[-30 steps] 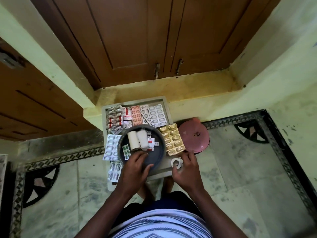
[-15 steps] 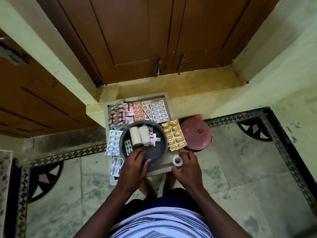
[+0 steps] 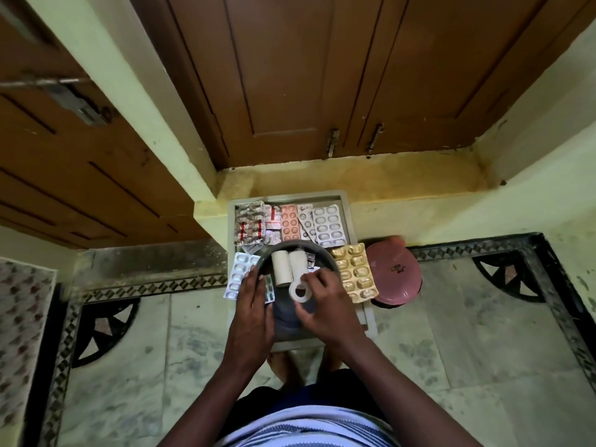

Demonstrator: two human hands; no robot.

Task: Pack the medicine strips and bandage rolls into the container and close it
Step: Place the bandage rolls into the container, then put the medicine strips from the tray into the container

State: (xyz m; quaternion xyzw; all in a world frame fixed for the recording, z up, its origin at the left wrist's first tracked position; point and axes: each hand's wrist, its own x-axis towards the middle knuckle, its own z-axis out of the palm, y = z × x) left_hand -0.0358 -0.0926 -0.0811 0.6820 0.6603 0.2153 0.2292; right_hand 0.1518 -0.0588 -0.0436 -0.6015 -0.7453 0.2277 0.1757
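Right hand (image 3: 325, 304), centre frame, pinches a small white tape roll (image 3: 298, 291) between thumb and curled fingers, holding it over the open dark grey round container (image 3: 332, 262). Left hand (image 3: 253, 304) rests on the container's left rim, fingers fairly straight and close together, tips touching a green medicine strip (image 3: 269, 290) at the inner wall. Inside the container, toward its far side: two bandage rolls (image 3: 288, 271) side by side, touching, with a small red-and-white packet just right of them. Container sits on a grey tray (image 3: 350, 217). Strips spread around it: silver-and-red foil and a pink blister strip (image 3: 289, 222) at the tray's top, a white one (image 3: 328, 225) at upper right, a gold strip (image 3: 354, 272) right, a silver strip (image 3: 238, 275) left. Pink lid (image 3: 395, 274) lies on the floor right of the tray; dark markings on it, unreadable. Print on the strips too small to read.
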